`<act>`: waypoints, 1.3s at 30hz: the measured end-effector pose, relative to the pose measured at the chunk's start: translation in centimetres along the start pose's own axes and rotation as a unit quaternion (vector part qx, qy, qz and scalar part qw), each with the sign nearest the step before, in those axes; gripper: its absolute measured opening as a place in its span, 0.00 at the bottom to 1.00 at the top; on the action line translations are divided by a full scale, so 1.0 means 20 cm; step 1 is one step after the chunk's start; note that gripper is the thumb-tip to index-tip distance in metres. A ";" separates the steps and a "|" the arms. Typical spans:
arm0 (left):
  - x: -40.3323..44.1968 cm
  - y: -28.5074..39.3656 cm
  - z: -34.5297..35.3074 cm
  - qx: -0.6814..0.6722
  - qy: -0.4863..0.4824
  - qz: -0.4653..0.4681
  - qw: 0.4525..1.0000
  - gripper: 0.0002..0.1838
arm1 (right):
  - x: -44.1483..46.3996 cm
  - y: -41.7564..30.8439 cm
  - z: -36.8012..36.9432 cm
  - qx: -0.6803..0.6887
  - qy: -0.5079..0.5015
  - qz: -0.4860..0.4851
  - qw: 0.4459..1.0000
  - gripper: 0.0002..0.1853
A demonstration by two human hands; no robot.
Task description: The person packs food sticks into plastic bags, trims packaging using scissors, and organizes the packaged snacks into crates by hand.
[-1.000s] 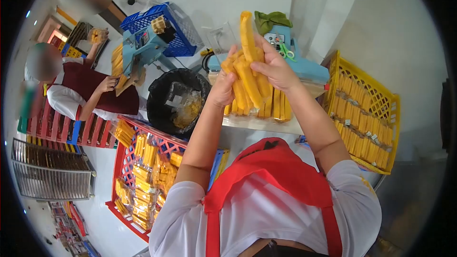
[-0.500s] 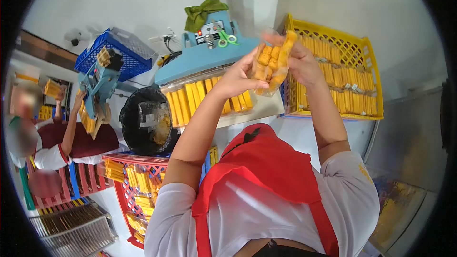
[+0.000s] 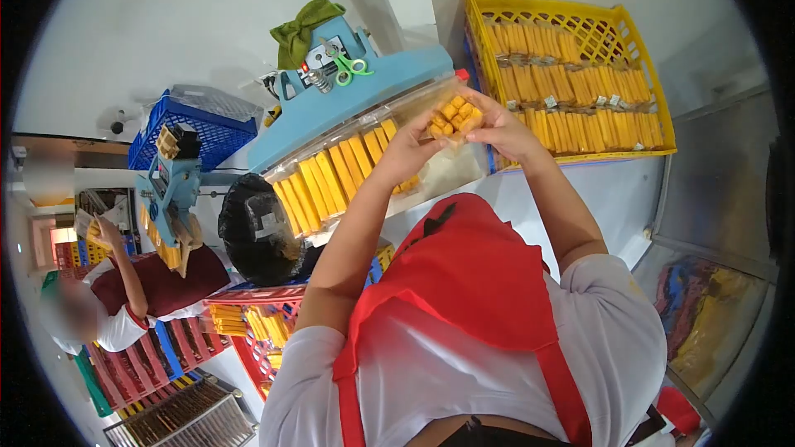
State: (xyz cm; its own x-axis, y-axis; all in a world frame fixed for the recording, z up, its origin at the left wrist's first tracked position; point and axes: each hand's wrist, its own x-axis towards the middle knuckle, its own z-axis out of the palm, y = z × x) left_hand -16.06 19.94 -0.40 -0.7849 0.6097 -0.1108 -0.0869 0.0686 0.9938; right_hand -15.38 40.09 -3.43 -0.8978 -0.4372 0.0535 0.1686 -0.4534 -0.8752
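Note:
A clear bag of yellow sticks (image 3: 454, 118) is held up between both hands, with the stick ends facing the camera. My left hand (image 3: 410, 151) grips its left side and my right hand (image 3: 503, 132) its right side. Behind them, a long blue sealing machine (image 3: 356, 95) carries green scissors (image 3: 351, 69), a metal weight and a green cloth (image 3: 305, 31). Along its front edge lies a row of bagged yellow sticks (image 3: 333, 172), partly hidden by my left forearm.
A yellow crate (image 3: 669, 136) of packed sticks stands at the right. To the left are a black-lined bin (image 3: 240, 228), a blue crate (image 3: 149, 128), a red crate (image 3: 248, 360) and a co-worker (image 3: 157, 285) beside another blue machine (image 3: 170, 190).
My hands have brought the bag upright and end-on, closer to the sealing machine's right end. The view has swung right. The co-worker's raised hand still holds a pack.

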 end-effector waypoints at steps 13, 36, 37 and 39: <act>0.03 0.03 0.13 0.106 0.177 0.053 0.977 0.54 | 0.03 -0.01 0.09 -0.156 0.001 -0.020 0.988 0.43; -0.06 0.14 0.13 0.261 0.342 0.143 0.891 0.11 | 0.01 -0.08 0.24 -0.350 0.208 -0.149 0.901 0.07; -0.06 0.13 0.13 0.259 0.346 0.142 0.891 0.11 | 0.00 -0.10 0.23 -0.352 0.205 -0.147 0.901 0.07; -0.08 0.09 0.13 -0.024 0.289 0.083 0.953 0.07 | -0.03 -0.14 0.21 -0.287 0.172 -0.094 0.937 0.06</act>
State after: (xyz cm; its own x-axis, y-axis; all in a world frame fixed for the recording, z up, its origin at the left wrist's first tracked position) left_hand -13.37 21.19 1.64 -0.9960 0.0711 0.0536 0.0511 -0.0353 0.9981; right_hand -13.59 38.33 1.04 -0.9844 -0.0694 0.1617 -0.1647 0.0395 -0.9856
